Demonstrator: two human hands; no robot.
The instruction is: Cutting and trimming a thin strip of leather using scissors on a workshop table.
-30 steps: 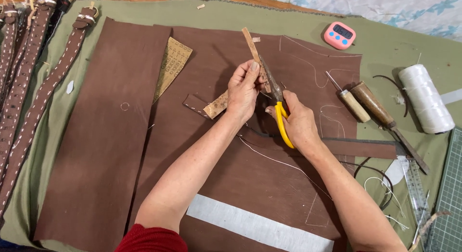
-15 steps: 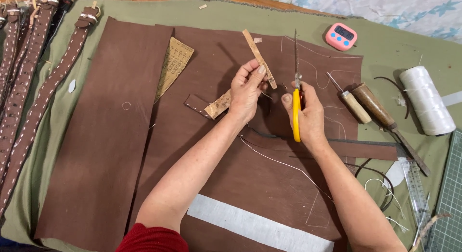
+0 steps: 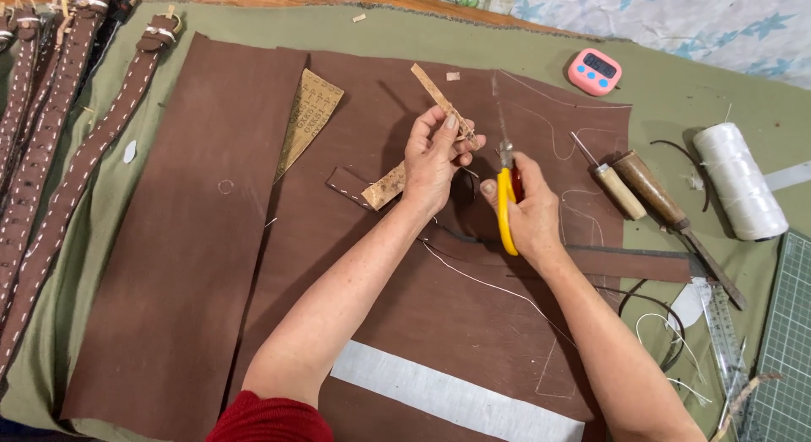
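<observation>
My left hand [image 3: 435, 159] grips a narrow tan leather strip [image 3: 432, 92] that sticks up past my fingers, its lower end [image 3: 384, 189] showing below my palm. My right hand [image 3: 530, 210] is closed on yellow-handled scissors [image 3: 505, 201], blades pointing up and away, just right of the strip. A white thread [image 3: 486, 277] trails from under my hands across the large brown leather sheet [image 3: 397, 324]. A small stitched brown piece [image 3: 346, 182] lies under my left hand.
Several stitched brown belts [image 3: 51, 155] lie at the left. A second brown sheet [image 3: 186, 239], sandpaper [image 3: 306, 117], pink timer [image 3: 593, 71], two wooden-handled tools [image 3: 634, 184], white thread spool [image 3: 739, 180], clear ruler [image 3: 722, 324], green cutting mat [image 3: 786, 341] and white strip [image 3: 448, 395] surround my hands.
My right hand swung the scissors away from the strip and turned them upright, blades pointing away. My left hand keeps hold of the tan strip in about the same place.
</observation>
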